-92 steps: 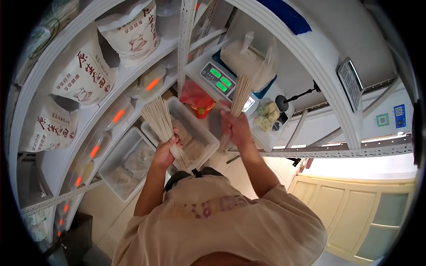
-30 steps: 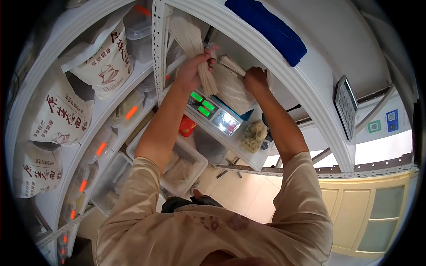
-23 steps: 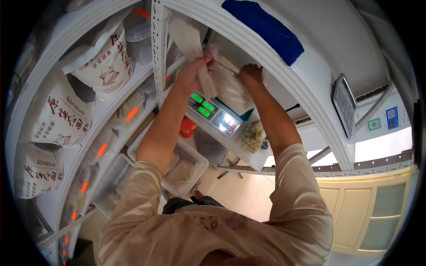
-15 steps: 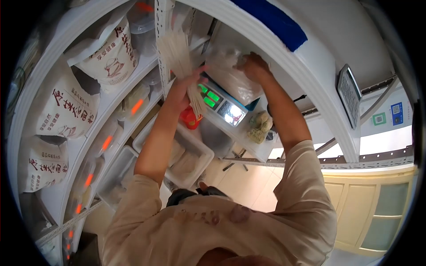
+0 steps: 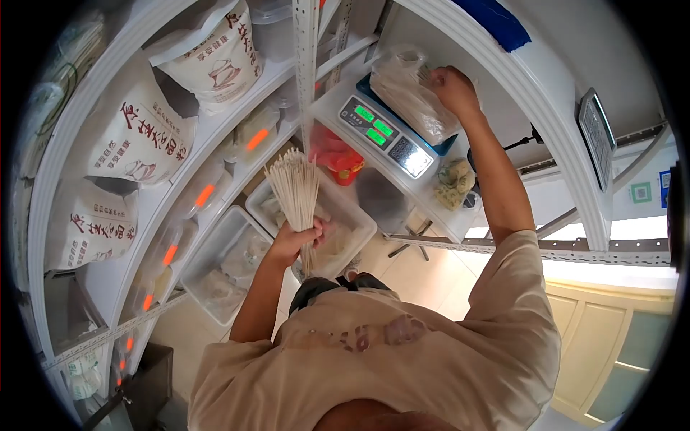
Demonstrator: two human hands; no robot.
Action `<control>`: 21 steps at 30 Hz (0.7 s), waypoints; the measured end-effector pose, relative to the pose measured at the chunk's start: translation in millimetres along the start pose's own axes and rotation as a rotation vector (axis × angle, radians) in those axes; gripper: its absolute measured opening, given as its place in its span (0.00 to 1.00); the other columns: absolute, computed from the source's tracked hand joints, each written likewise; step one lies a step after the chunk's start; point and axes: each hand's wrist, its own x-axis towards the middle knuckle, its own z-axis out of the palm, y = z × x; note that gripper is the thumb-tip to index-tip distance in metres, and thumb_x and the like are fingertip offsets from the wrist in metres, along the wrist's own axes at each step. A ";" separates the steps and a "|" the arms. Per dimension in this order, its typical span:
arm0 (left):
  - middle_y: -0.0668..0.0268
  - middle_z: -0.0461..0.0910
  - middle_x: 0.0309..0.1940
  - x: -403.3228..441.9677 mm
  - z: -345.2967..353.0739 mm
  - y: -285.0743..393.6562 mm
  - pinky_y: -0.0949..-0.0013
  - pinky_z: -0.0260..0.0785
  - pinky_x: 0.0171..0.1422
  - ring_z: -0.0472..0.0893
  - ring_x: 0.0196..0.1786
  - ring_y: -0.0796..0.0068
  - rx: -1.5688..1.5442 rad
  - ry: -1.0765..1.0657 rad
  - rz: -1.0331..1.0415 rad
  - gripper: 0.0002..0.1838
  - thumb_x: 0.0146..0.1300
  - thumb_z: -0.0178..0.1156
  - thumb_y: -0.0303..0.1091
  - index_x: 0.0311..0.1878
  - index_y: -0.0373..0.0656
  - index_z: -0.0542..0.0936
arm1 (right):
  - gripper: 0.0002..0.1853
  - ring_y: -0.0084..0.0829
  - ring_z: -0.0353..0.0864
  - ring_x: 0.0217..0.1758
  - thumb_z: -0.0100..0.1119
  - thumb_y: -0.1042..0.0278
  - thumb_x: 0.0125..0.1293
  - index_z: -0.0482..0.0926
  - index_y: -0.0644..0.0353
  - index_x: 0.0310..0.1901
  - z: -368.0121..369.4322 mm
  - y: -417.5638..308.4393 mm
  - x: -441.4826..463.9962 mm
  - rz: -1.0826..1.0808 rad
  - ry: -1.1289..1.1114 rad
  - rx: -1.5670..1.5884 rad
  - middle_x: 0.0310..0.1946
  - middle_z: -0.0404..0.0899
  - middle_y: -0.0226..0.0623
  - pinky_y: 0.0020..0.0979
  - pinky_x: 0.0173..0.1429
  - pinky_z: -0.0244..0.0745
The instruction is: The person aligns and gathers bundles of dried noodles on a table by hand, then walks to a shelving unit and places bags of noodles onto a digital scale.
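My left hand (image 5: pixel 295 243) is closed around a bundle of thin pale sticks (image 5: pixel 293 188), which fans out above the fist over a translucent bin (image 5: pixel 363 233). My right hand (image 5: pixel 454 89) is at the right side of a clear plastic bag (image 5: pixel 410 93) with pale contents, its fingers bent against the plastic; whether they grip it is hard to see. Under the bag is a blue tray (image 5: pixel 447 146). In front of it is a scale with lit green digits (image 5: pixel 374 123). A red bag (image 5: pixel 336 153) lies between the scale and the bin.
Printed white sacks (image 5: pixel 144 136) and lidded boxes with orange labels (image 5: pixel 205 194) fill the left shelves. A second bin (image 5: pixel 226 266) stands on the floor. A bag of yellowish-green contents (image 5: pixel 454 183) lies right of the scale. A calculator (image 5: pixel 596 136) and blue cloth (image 5: pixel 496 21) are on the upper shelf.
My left hand has come down from beside the scale to above the bin with its bundle. The sticks formerly in my right hand are now not in it; that hand stays at the bag.
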 end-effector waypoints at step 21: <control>0.61 0.84 0.43 -57.1 -28.5 -14.8 0.68 0.74 0.38 0.82 0.36 0.71 -0.013 0.287 0.031 0.08 0.63 0.66 0.30 0.42 0.39 0.81 | 0.11 0.34 0.86 0.36 0.59 0.64 0.67 0.87 0.56 0.45 11.3 -11.0 -10.9 0.037 -0.033 0.326 0.35 0.88 0.40 0.31 0.45 0.79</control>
